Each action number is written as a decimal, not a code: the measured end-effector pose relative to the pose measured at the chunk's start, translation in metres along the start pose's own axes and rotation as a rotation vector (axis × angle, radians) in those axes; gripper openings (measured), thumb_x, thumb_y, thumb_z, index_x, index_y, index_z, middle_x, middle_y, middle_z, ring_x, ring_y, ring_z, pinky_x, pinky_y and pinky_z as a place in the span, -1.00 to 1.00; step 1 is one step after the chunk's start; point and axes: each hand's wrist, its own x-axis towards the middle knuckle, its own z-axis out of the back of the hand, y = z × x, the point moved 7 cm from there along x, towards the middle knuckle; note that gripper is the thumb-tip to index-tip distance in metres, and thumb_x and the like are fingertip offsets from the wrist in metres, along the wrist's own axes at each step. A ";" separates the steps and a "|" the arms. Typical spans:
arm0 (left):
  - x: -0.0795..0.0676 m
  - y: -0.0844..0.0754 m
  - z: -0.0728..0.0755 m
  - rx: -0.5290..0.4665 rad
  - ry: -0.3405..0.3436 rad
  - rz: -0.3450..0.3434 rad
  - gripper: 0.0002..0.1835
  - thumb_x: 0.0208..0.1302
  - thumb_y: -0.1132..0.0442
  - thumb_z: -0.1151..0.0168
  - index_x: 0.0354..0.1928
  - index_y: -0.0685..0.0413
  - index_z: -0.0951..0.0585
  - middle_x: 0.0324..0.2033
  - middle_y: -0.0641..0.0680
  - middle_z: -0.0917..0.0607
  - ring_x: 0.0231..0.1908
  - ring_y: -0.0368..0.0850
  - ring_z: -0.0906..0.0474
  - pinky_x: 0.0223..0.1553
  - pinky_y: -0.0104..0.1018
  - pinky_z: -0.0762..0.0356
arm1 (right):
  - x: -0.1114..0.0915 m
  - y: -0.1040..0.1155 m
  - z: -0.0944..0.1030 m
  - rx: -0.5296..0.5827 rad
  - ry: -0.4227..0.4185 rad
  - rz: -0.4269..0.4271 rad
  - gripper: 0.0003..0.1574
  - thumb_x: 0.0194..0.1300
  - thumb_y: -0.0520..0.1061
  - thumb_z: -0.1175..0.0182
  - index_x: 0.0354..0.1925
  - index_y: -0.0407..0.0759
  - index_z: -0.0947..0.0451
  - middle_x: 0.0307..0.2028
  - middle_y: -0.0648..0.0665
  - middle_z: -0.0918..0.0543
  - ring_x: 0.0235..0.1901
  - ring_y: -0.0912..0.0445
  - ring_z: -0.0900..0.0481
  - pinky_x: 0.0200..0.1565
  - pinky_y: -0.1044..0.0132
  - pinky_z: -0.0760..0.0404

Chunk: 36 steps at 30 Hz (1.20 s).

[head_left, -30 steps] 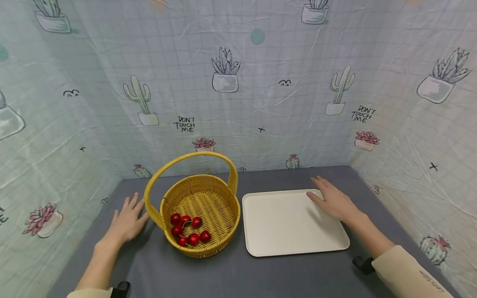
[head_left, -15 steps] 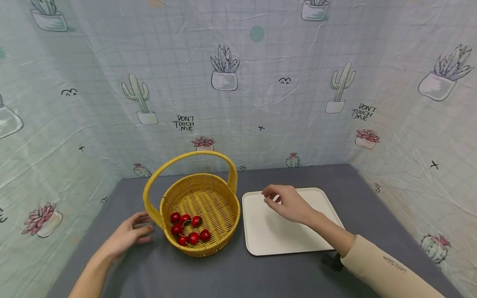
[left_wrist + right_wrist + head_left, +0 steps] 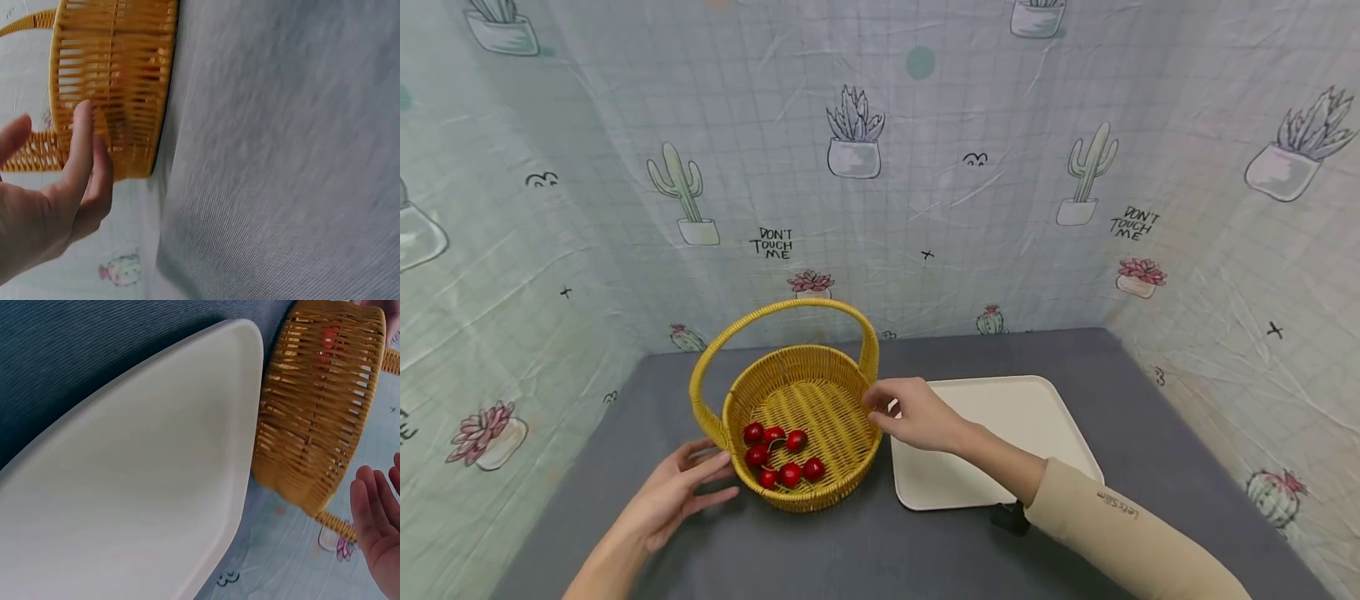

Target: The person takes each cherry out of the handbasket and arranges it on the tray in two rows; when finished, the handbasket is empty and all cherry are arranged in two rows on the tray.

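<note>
A yellow woven basket [image 3: 827, 408] with a tall arched handle stands upright on the grey table, several red cherries [image 3: 790, 475] in its front left part. At the basket's left side is my left hand [image 3: 673, 496], its relaxed fingers right by the wall below the handle's base. The left wrist view has those fingers [image 3: 80, 147] overlapping the woven side. My right hand [image 3: 917, 414] hovers at the right rim with loosely bent fingers and nothing in them. In the right wrist view its fingers [image 3: 369, 500] are extended beside the basket, near the handle's base.
A cream rectangular tray [image 3: 1015, 408] lies to the right of the basket, under the right forearm. Patterned cloth [image 3: 925, 183] hangs behind and at both sides of the grey table [image 3: 820, 558].
From above the tray my right hand has swept left to the basket's right rim. My left hand has turned and come in to the basket's left side. Basket, cherries and tray stay put.
</note>
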 end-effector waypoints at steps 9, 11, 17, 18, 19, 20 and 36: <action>-0.011 0.010 -0.012 -0.114 -0.095 0.012 -0.13 0.53 0.18 -0.24 0.57 0.31 0.09 0.27 0.26 -0.38 0.01 -0.07 -0.62 0.19 -0.01 -0.65 | 0.015 0.008 -0.017 0.023 0.055 -0.016 -0.76 0.42 -0.27 -0.29 0.04 -0.18 -0.65 -0.12 -0.05 -0.71 -0.16 0.17 -0.65 -0.18 0.42 -0.71; -0.013 0.011 -0.015 -0.123 -0.103 0.010 -0.15 0.54 0.18 -0.24 0.56 0.31 0.07 0.27 0.24 -0.38 -0.01 -0.10 -0.62 0.18 -0.05 -0.66 | 0.019 0.010 -0.021 0.031 0.081 -0.016 -0.74 0.41 -0.28 -0.29 0.05 -0.20 -0.63 -0.10 -0.08 -0.71 -0.15 0.14 -0.67 -0.17 0.44 -0.71; -0.016 0.014 -0.023 -0.147 -0.133 0.007 -0.23 0.54 0.20 -0.22 0.53 0.27 0.00 0.23 0.16 -0.40 -0.05 -0.14 -0.60 0.16 -0.13 -0.68 | 0.032 0.008 -0.036 0.024 0.170 -0.034 -0.71 0.39 -0.30 -0.30 0.07 -0.22 -0.62 -0.04 -0.13 -0.71 -0.15 0.14 -0.70 -0.15 0.48 -0.71; -0.016 0.013 -0.024 -0.151 -0.137 0.008 -0.24 0.54 0.20 -0.22 0.52 0.26 -0.01 0.23 0.15 -0.40 -0.05 -0.15 -0.60 0.16 -0.15 -0.68 | 0.033 0.008 -0.039 0.019 0.185 -0.039 -0.71 0.39 -0.30 -0.31 0.07 -0.22 -0.62 -0.04 -0.12 -0.71 -0.15 0.14 -0.70 -0.15 0.48 -0.71; -0.016 0.013 -0.024 -0.158 -0.142 0.009 -0.25 0.54 0.21 -0.22 0.52 0.25 -0.01 0.22 0.14 -0.40 -0.05 -0.16 -0.60 0.16 -0.16 -0.68 | 0.036 0.008 -0.042 0.018 0.197 -0.041 -0.72 0.39 -0.31 -0.30 0.06 -0.22 -0.63 -0.04 -0.14 -0.71 -0.16 0.14 -0.71 -0.15 0.48 -0.70; -0.017 0.013 -0.025 -0.164 -0.145 0.010 -0.25 0.54 0.21 -0.22 0.52 0.25 -0.01 0.23 0.14 -0.40 -0.05 -0.16 -0.60 0.16 -0.18 -0.68 | 0.037 0.008 -0.045 0.021 0.209 -0.045 -0.72 0.38 -0.31 -0.31 0.06 -0.22 -0.63 -0.03 -0.16 -0.71 -0.16 0.14 -0.71 -0.15 0.49 -0.70; -0.013 0.015 -0.025 -0.179 -0.160 0.015 -0.17 0.50 0.29 -0.26 0.54 0.25 0.07 0.07 0.09 -0.57 -0.08 -0.15 -0.63 0.10 -0.21 -0.71 | 0.056 0.010 -0.083 -0.080 0.367 -0.053 -0.83 0.45 -0.27 -0.25 -0.03 -0.20 -0.71 -0.15 -0.01 -0.73 -0.22 0.25 -0.65 -0.19 0.51 -0.63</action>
